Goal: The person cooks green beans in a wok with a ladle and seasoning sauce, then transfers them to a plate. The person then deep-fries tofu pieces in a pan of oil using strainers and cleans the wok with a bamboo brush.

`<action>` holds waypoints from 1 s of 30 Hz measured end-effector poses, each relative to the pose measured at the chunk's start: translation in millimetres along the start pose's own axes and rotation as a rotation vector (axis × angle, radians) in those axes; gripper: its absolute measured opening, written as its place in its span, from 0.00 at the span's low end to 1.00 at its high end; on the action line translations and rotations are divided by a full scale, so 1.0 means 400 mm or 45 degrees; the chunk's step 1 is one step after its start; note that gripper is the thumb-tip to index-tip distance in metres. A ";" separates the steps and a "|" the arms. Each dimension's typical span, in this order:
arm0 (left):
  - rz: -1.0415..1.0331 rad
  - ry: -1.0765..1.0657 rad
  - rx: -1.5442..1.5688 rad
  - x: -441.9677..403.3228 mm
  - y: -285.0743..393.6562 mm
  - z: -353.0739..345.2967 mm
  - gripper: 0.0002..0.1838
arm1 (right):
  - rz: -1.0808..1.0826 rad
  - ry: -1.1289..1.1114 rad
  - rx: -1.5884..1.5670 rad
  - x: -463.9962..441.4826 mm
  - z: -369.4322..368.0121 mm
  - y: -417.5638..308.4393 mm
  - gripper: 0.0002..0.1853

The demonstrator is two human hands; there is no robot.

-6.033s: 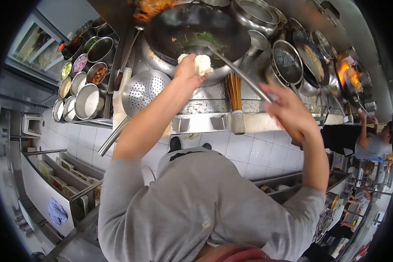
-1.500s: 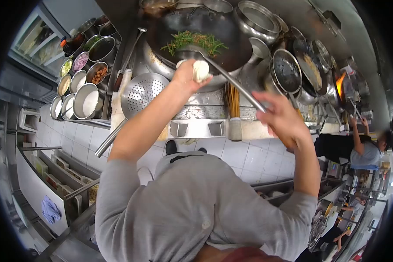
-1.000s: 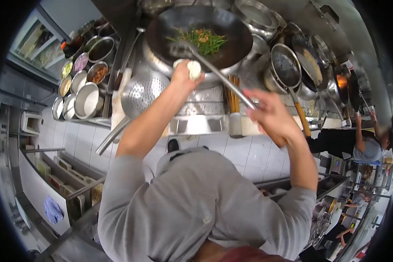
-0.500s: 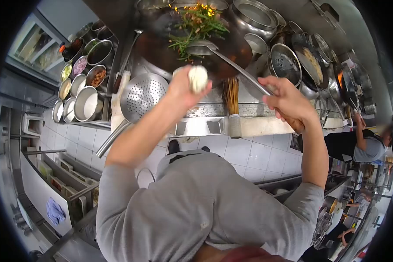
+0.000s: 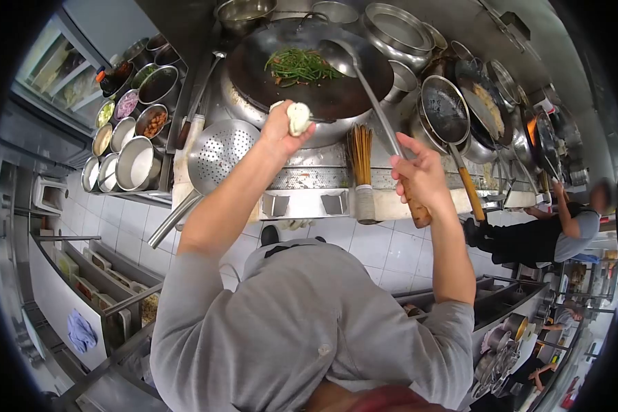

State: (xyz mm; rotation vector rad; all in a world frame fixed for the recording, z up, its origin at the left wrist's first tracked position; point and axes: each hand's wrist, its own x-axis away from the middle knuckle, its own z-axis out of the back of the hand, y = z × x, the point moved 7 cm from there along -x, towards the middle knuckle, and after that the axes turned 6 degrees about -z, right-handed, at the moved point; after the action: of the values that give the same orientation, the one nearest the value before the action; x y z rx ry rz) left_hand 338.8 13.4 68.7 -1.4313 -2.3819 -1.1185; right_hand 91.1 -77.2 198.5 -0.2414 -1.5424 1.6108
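Note:
My left hand [image 5: 280, 132] is closed round a folded white cloth [image 5: 299, 118] at the near rim of a large dark wok [image 5: 350, 99]. A short metal handle sticks out beside the cloth. Long green vegetable pieces [image 5: 301, 66], perhaps green beans, lie in a heap with small brown bits in the wok. My right hand [image 5: 422, 175] grips the wooden handle of a long ladle [image 5: 375, 103]. Its fingers are partly loose, with the index finger along the shaft. The ladle's bowl is inside the wok, right of the greens.
Left stand a perforated strainer [image 5: 220, 154] and several ingredient pots, one a white-filled pot [image 5: 136, 163]. A bamboo brush [image 5: 364, 172] lies at the stove's front. Right are stacked pans, including a wooden-handled pan [image 5: 446, 110]. Another person [image 5: 556, 223] works further right.
The greens were spread out and airborne, with flames behind; now they lie heaped and no flames show there. The wok has settled further back. My right hand moved left and down, turning the ladle steeper.

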 end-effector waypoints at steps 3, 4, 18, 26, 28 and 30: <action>-0.089 -0.031 -0.225 0.002 -0.008 0.049 0.05 | 0.024 0.040 -0.180 0.039 0.055 -0.019 0.33; -0.148 -0.059 -0.295 0.009 -0.025 0.067 0.03 | 0.034 0.062 -0.222 0.048 0.070 -0.023 0.34; -0.015 -0.001 -0.318 0.087 -0.013 0.081 0.03 | -0.462 -0.508 -1.447 0.152 -0.162 0.110 0.17; 0.014 0.046 -0.261 0.114 -0.067 0.121 0.02 | -0.113 -0.234 0.025 -0.074 -0.045 0.799 0.18; 0.017 0.050 -0.242 0.119 -0.074 0.121 0.02 | 0.510 0.174 0.692 -0.145 -0.043 0.961 0.18; 0.036 0.050 -0.209 0.119 -0.080 0.116 0.02 | 0.487 0.184 0.757 -0.194 -0.067 1.017 0.17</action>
State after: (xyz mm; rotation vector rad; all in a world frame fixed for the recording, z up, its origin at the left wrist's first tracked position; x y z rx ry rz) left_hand 298.5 68.8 41.3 -1.4717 -2.2823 -1.3495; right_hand -24.0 -52.4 -199.6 -0.3253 -0.8839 2.2192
